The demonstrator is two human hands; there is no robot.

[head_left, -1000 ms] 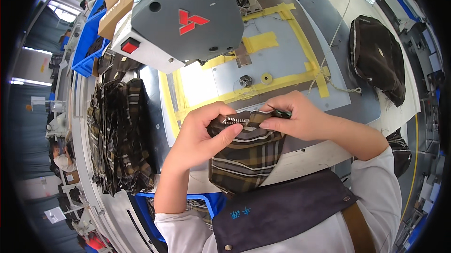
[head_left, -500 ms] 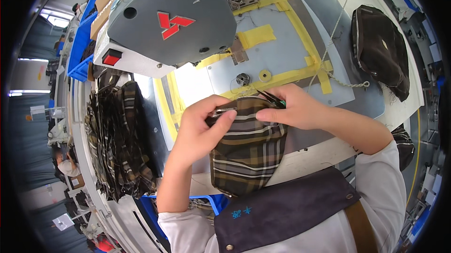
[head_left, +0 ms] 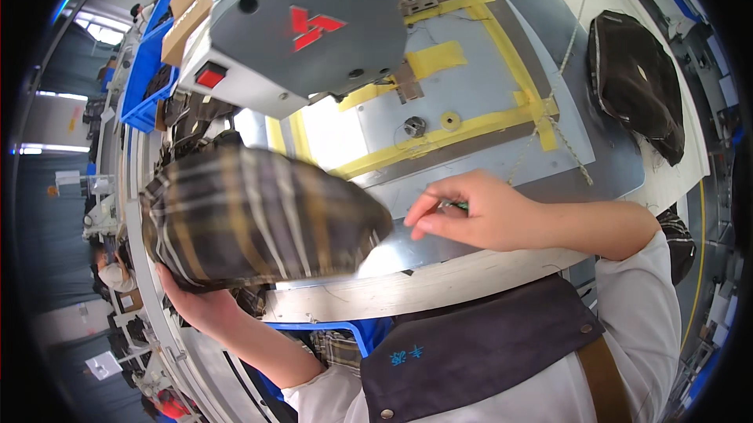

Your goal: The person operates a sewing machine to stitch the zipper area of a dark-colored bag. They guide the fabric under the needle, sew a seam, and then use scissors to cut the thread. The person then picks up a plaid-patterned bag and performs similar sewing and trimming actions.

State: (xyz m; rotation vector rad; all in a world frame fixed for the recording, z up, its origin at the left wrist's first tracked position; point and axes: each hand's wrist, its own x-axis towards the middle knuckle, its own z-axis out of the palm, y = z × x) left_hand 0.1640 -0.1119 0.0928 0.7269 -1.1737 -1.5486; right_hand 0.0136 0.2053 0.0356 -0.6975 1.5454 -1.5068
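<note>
In a workroom [head_left: 59,219], the surface [head_left: 463,272] carries yellow tape [head_left: 439,60], two round parts [head_left: 414,126] and one dark bag [head_left: 637,82]. At its left, one plaid cloth [head_left: 267,223] hides how the left hand's [head_left: 188,301] fingers stand; the right hand [head_left: 488,213] curls its fingers around one green tool [head_left: 463,206].

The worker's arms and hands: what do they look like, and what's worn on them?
The left sleeve and right sleeve are plain white and leave the forearms bare. The right hand wears no glove; the left hand is partly hidden, but its visible part is bare too. No watch or bracelet shows.
</note>
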